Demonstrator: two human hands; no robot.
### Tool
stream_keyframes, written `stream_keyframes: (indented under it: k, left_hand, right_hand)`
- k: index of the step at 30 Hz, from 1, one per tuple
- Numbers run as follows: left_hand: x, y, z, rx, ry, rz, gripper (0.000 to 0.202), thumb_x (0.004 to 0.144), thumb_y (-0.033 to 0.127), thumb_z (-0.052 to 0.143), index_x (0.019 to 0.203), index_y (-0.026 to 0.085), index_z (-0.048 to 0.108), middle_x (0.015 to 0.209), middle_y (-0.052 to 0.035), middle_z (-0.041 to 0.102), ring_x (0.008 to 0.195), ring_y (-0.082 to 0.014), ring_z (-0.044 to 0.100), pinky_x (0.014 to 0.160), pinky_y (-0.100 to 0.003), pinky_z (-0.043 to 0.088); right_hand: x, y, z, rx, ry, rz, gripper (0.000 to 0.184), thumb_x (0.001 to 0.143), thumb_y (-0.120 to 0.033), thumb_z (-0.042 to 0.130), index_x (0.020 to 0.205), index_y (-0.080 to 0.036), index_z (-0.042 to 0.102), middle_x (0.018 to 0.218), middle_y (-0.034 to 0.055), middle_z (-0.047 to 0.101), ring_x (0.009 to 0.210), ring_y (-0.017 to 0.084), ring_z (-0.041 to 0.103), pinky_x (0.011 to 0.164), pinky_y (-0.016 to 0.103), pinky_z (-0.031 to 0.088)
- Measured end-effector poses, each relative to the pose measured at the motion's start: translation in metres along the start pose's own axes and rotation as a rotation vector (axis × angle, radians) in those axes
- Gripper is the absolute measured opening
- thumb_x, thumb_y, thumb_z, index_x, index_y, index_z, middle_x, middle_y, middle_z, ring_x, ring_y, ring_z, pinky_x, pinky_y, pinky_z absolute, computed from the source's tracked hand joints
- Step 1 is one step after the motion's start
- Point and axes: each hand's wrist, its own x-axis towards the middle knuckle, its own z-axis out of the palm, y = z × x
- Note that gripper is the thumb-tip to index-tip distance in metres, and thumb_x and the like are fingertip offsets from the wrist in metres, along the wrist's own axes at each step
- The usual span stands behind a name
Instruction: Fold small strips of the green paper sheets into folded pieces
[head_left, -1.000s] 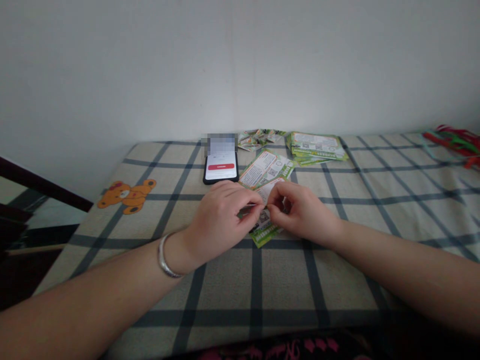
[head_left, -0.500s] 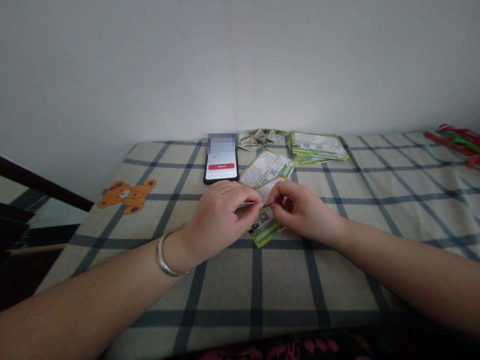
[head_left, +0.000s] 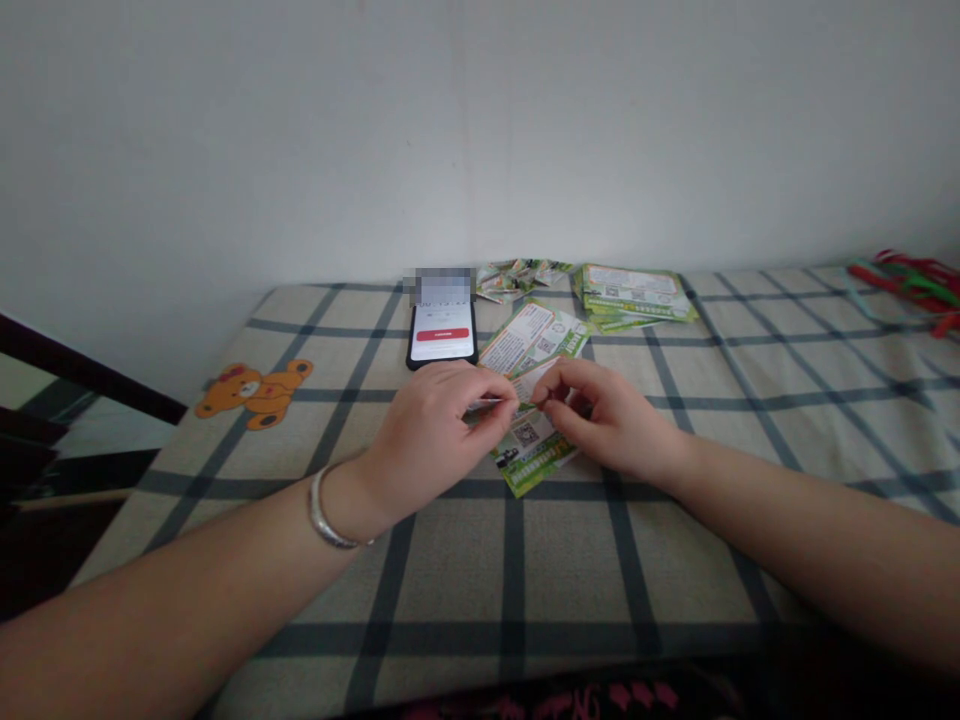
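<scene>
My left hand (head_left: 431,435) and my right hand (head_left: 604,415) meet over a green and white printed card (head_left: 534,452) lying on the checked cloth (head_left: 570,560). Both hands pinch the card's upper part, thumbs against forefingers, and a thin sliver or strip shows at my left fingertips. A silver bangle (head_left: 324,508) sits on my left wrist. Another similar card (head_left: 534,337) lies just beyond the hands.
A black phone (head_left: 442,330) with a lit screen lies behind my left hand. A stack of green cards (head_left: 634,293) and several crumpled scraps (head_left: 517,277) sit near the wall. A bear print (head_left: 253,390) marks the cloth at left; red and green strips (head_left: 911,283) lie far right.
Both hands have risen slightly and drawn a little apart, exposing more of the card's lower part with its square code.
</scene>
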Motion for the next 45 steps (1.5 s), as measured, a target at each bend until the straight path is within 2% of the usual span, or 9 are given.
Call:
stream_keyframes:
  k: [4,13,18,24,29,37,42,45]
  left_hand:
    - [0.0,-0.001,0.001,0.011,-0.002,0.02,0.006,0.082,0.013,0.061,0.079,0.017,0.064,0.078,0.0003,0.068,0.074,-0.0136,0.062,0.068,-0.026,0.045]
    - [0.0,0.0,0.001,0.005,-0.045,0.023,0.007,0.084,0.015,0.059,0.079,0.018,0.063,0.075,0.0003,0.067,0.073,-0.0142,0.062,0.068,-0.027,0.046]
    - [0.0,-0.001,0.002,-0.032,-0.085,-0.057,0.007,0.086,0.015,0.059,0.086,0.018,0.064,0.083,0.0005,0.069,0.078,-0.0134,0.064,0.069,-0.025,0.047]
    - [-0.001,-0.003,0.001,-0.05,-0.121,-0.153,0.008,0.087,0.019,0.059,0.091,0.019,0.066,0.083,0.001,0.07,0.074,-0.0121,0.064,0.063,-0.022,0.046]
    - [-0.001,-0.006,0.0,-0.039,-0.106,-0.161,0.007,0.087,0.021,0.059,0.089,0.019,0.065,0.078,0.002,0.068,0.067,-0.0102,0.061,0.057,-0.02,0.043]
    - [-0.001,-0.006,0.0,0.018,-0.099,-0.102,0.006,0.086,0.022,0.059,0.085,0.017,0.063,0.07,0.0026,0.061,0.06,-0.0086,0.054,0.053,-0.02,0.039]
    - [0.0,-0.005,0.001,0.027,-0.082,-0.151,0.005,0.084,0.019,0.058,0.084,0.017,0.062,0.07,0.0025,0.061,0.058,-0.0085,0.053,0.051,-0.02,0.037]
    - [0.0,-0.005,0.002,-0.007,-0.078,-0.189,0.006,0.083,0.017,0.058,0.089,0.017,0.06,0.069,0.003,0.06,0.057,-0.0085,0.054,0.05,-0.02,0.038]
  right_hand:
    - [0.001,-0.004,0.001,-0.077,0.001,-0.032,0.006,0.079,-0.012,0.057,0.08,-0.017,0.06,0.072,-0.0027,0.055,0.062,0.008,0.048,0.057,0.022,0.039]
    - [0.0,-0.006,-0.001,-0.041,-0.028,-0.018,0.008,0.078,-0.01,0.054,0.076,-0.018,0.056,0.072,-0.003,0.054,0.063,0.009,0.048,0.059,0.022,0.039]
    - [0.0,-0.005,-0.001,-0.1,0.017,-0.043,0.009,0.08,-0.01,0.053,0.078,-0.019,0.056,0.072,-0.0025,0.054,0.064,0.009,0.048,0.06,0.023,0.038]
    - [-0.001,-0.005,-0.004,-0.195,0.108,-0.04,0.008,0.083,-0.012,0.051,0.08,-0.018,0.055,0.074,-0.0012,0.053,0.064,0.01,0.047,0.058,0.024,0.038]
    - [-0.002,-0.002,-0.007,-0.277,0.139,0.009,0.006,0.083,-0.014,0.053,0.083,-0.018,0.057,0.075,-0.0001,0.054,0.065,0.011,0.049,0.058,0.025,0.037]
    - [0.002,0.012,-0.01,-0.269,0.19,0.045,0.005,0.083,-0.017,0.056,0.083,-0.019,0.061,0.072,-0.0007,0.057,0.061,0.011,0.049,0.056,0.025,0.038]
    - [0.0,0.005,-0.01,-0.417,0.194,0.034,0.007,0.085,-0.022,0.058,0.09,-0.019,0.06,0.074,-0.0005,0.059,0.061,0.011,0.052,0.055,0.025,0.037]
    - [-0.003,-0.002,-0.009,-0.511,0.159,-0.044,0.004,0.086,-0.021,0.058,0.086,-0.019,0.061,0.077,0.0004,0.062,0.065,0.012,0.055,0.058,0.025,0.038]
